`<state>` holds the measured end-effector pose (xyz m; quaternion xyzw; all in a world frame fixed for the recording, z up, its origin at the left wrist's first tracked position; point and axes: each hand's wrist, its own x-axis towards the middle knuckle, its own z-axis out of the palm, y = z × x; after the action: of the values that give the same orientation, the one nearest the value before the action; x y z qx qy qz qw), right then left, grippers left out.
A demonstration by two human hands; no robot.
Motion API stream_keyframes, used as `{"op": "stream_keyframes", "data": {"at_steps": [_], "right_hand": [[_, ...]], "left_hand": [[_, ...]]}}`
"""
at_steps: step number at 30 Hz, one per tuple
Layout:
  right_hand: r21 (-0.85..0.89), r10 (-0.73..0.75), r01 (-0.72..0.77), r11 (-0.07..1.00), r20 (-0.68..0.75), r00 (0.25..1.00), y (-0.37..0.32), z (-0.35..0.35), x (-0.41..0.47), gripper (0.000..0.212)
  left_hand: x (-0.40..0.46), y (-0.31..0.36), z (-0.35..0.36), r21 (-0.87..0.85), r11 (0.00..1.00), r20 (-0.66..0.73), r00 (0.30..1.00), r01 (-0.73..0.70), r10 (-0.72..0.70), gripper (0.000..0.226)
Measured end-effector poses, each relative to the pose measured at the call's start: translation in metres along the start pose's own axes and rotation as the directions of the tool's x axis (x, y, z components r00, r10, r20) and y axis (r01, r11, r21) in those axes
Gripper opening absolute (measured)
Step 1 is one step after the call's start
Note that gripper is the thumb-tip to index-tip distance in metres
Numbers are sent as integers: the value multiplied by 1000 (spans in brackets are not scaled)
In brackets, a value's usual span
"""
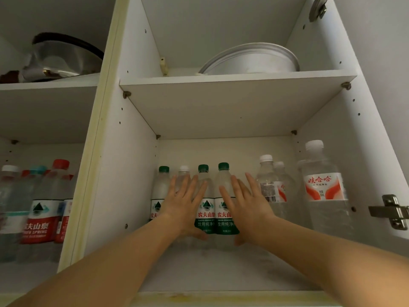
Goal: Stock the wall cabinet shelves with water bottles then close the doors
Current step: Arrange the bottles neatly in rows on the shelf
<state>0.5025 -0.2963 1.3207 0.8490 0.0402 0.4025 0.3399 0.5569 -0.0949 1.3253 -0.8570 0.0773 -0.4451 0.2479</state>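
The person's left hand (181, 207) and right hand (245, 207) reach into the right compartment of the wall cabinet, both with fingers (225, 193) straight and spread, palms laid flat against the green-label bottles (205, 216); neither hand curls round anything. They appear to be pushing or lining up the row, though whether every palm truly touches cannot be told.

Just beyond the fingertips stand three green caps and one white cap. To the right of the right hand's fingers stand clear white-capped bottles (269, 180), and further right, near the cabinet side, a larger red-and-white-label bottle (325, 189). Well to the left of the left hand's fingers, in the neighbouring compartment, stand red-label bottles (39, 220).

Stocking looks largely done: both lower shelves hold bottles, though the lower shelf (210, 271) below the wrists is bare at the front. No doors show; only a hinge (394, 213) at the right edge, so closing is judged still to come.

Above the fingers, the upper shelf (221, 100) carries a white bowl-like dish (254, 60); up to the left sits a glass lid (64, 58). The interior is white board, dimly lit
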Motion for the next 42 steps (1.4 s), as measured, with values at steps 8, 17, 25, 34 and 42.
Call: {"op": "stream_keyframes", "data": {"at_steps": [8,17,25,34,42], "right_hand": [[-138,6,2,990,54,998,-7,14,16,139],[-185,-2,14,983,61,998,-12,19,22,137],[-141,-34,40,989,42,999,-14,3,11,122],[385,119,19,923,-331,936,28,-53,-39,49],[654,573,-276,705,-295,764,71,-31,-120,58]], "left_hand": [[10,3,11,19,1000,22,1000,-11,11,145],[3,6,6,21,1000,39,999,0,0,142],[-5,6,-6,-99,995,48,998,-27,32,132],[-18,-10,-62,-795,607,-227,936,-18,-270,56],[-20,70,-123,-937,349,-17,995,19,-98,86]]}}
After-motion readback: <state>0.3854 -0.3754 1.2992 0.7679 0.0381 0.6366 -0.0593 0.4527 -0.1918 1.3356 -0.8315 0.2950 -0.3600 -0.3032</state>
